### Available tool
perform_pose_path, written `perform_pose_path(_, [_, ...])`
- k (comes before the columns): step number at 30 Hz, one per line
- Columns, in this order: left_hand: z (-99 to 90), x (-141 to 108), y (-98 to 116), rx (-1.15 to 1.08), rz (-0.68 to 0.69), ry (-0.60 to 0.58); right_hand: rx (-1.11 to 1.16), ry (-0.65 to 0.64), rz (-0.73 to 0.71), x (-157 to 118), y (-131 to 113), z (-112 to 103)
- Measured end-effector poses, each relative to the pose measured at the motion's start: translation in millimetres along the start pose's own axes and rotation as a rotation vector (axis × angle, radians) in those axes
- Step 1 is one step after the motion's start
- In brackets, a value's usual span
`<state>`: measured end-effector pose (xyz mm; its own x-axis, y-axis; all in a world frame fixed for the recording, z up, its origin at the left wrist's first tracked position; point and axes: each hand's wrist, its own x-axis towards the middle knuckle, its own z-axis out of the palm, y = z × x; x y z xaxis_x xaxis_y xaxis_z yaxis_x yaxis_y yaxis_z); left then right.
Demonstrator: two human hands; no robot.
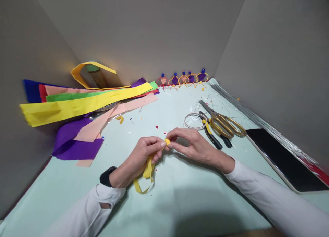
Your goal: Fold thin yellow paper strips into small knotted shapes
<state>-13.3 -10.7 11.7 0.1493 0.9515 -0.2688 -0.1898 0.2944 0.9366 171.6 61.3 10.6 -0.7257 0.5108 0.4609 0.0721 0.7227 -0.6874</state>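
Above the middle of the table, my left hand [149, 149] is closed on a narrow yellow strip [148, 170], perhaps crepe paper. The strip's loose tail hangs in a loop below the palm. A small yellow wad [167, 142] at the strip's upper end sticks out between the fingertips of both hands. From the other side, my right hand [189, 144] pinches this wad with thumb and fingers. Whatever lies inside the wad is hidden.
Scissors [223, 122], pliers [212, 136] and a wire ring [195, 121] lie beyond my right hand. A dark tablet [288, 161] and thin wires [246, 108] line the right side. Coloured strips [84, 107] pile at left. Several small wire figures [183, 78] stand along the back.
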Motion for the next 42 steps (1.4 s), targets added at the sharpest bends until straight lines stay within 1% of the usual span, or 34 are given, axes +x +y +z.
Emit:
perform_pose_path(3, [-0.6, 0, -1, 0.075, 0.009, 0.014, -0.116, -0.017, -0.072, -2, 2, 0])
perform_pose_path(8, [2.4, -2, 0, 0.257, 0.075, 0.085, -0.274, -0.084, -0.155, -3, 3, 1])
perform_pose_path(11, [4.8, -1, 0, 0.327, 0.099, 0.099, -0.339, -0.133, -0.175, -4, 2, 2])
perform_pose_path(15, [6.4, -1, -2, 0.390, 0.125, 0.128, -0.394, -0.162, -0.174, -7, -1, 5])
perform_pose_path(18, [6.7, -2, -3, 0.363, 0.122, 0.119, -0.372, -0.155, -0.158, -8, -1, 6])
perform_pose_path(24, [5.4, -2, -1, 0.197, 0.101, 0.087, -0.177, -0.013, -0.081, -4, -2, 3])
perform_pose_path(28, [5.0, -3, -1, 0.156, 0.107, 0.096, -0.120, 0.002, -0.032, -2, -5, 1])
perform_pose_path(34, [7.0, -5, -1, 0.235, 0.132, 0.117, -0.133, 0.000, -0.006, -2, -6, 0])
perform_pose_path(40, [10.7, -6, 1, 0.457, 0.202, 0.173, -0.238, -0.053, -0.074, -4, -2, 3])
perform_pose_path(42, [10.9, -6, 0, 0.496, 0.207, 0.180, -0.271, -0.069, -0.090, -5, -1, 4])
